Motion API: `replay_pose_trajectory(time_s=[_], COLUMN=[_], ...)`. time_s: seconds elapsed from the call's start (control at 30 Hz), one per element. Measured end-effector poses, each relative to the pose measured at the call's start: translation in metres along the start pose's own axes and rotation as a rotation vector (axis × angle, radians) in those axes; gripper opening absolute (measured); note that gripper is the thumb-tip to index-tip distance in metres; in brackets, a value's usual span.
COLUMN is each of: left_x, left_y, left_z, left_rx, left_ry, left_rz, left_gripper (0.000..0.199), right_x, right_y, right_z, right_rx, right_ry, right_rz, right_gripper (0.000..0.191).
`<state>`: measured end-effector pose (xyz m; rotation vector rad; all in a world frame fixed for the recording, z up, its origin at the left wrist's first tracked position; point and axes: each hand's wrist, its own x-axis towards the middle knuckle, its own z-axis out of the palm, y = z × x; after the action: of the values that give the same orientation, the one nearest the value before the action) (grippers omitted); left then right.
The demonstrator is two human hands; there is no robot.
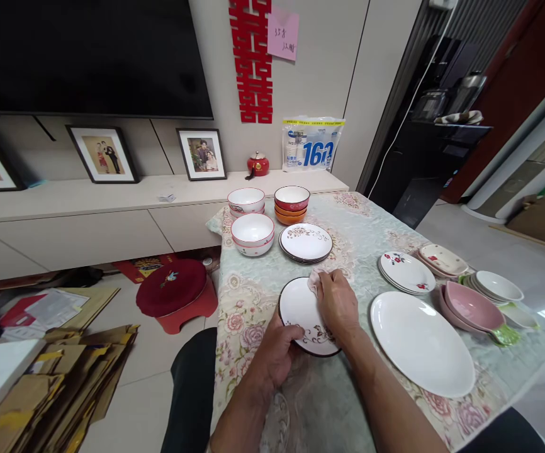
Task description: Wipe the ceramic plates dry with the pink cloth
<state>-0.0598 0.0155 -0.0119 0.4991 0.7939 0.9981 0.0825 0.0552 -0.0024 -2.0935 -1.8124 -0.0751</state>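
A white plate [301, 311] with a dark rim and brown floral print is held tilted above the table. My left hand [279, 349] grips its lower left edge, thumb on top and fingers underneath. At its upper right, my right hand [339, 305] presses a pale pink cloth [315, 281] against the plate's rim, fingers closed round the cloth. Just beyond lies a stack of similar brown-patterned plates [306, 243]. To the right of my right arm rests a large white oval platter [421, 343].
White red-rimmed bowls [252, 230] and red and orange bowls [292, 201] stand in stacks at the back. Floral plates [405, 272] and pink bowls [473, 305] sit on the right. A flowered tablecloth [248, 302] covers the table. A red stool [173, 289] and flattened cardboard [65, 384] are at left.
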Motion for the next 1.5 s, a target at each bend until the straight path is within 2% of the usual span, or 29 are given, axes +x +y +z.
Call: replay_pose_trajectory(time_s=[0.07,0.13,0.27,0.37,0.47,0.5,0.57,0.67,0.73,0.83,0.97,1.07,1.23,1.4,1.5], left_x=[0.0,-0.001,-0.001,-0.002,-0.002,-0.002,-0.002,-0.002,-0.003,-0.002,0.002,0.001,-0.003,-0.002,0.0], left_y=[0.0,0.0,0.002,0.002,0.002,0.002,0.003,0.004,0.004,0.004,0.005,0.008,0.009,0.003,-0.001], left_z=[0.001,0.001,0.001,0.001,0.002,0.002,0.002,0.001,0.001,0.001,0.001,0.003,0.006,0.002,0.0], left_rx=[-0.009,-0.016,-0.033,-0.035,-0.001,0.012,0.03,0.018,0.003,-0.018,-0.041,-0.04,-0.024,-0.006,0.041], left_ry=[0.019,0.023,-0.012,-0.028,-0.037,-0.031,-0.024,-0.044,-0.045,0.038,0.195,0.196,0.117,0.058,0.032], left_rz=[0.015,0.021,-0.001,-0.02,-0.028,-0.029,-0.033,-0.035,-0.037,0.006,0.146,0.218,0.213,0.189,0.196], left_gripper=[0.086,0.089,0.088,0.068,0.043,0.04,0.047,0.075,0.084,0.079,0.068,0.075,0.076,0.065,0.059], right_x=[-0.002,-0.004,-0.01,-0.015,-0.017,-0.016,-0.013,-0.007,-0.004,-0.002,-0.005,-0.007,-0.011,-0.018,-0.018], right_y=[-0.001,-0.006,-0.025,-0.032,-0.029,-0.027,-0.02,-0.008,0.0,0.011,0.018,0.015,-0.008,-0.03,-0.03], right_z=[0.001,0.004,0.003,-0.002,-0.005,-0.004,-0.002,0.001,0.0,-0.004,-0.007,-0.004,0.004,0.003,0.005], right_rx=[-0.038,-0.001,0.247,0.504,0.697,0.71,0.638,0.401,0.262,0.121,0.02,0.009,0.092,0.526,0.739], right_ry=[0.006,0.008,-0.045,-0.151,-0.249,-0.254,-0.211,-0.1,-0.067,-0.089,-0.086,-0.023,0.037,-0.122,-0.187], right_rz=[0.013,-0.037,-0.284,-0.477,-0.585,-0.592,-0.55,-0.366,-0.218,-0.082,-0.05,-0.071,-0.208,-0.52,-0.611], right_gripper=[0.022,0.022,0.025,0.029,0.034,0.034,0.034,0.032,0.03,0.032,0.032,0.029,0.025,0.029,0.029])
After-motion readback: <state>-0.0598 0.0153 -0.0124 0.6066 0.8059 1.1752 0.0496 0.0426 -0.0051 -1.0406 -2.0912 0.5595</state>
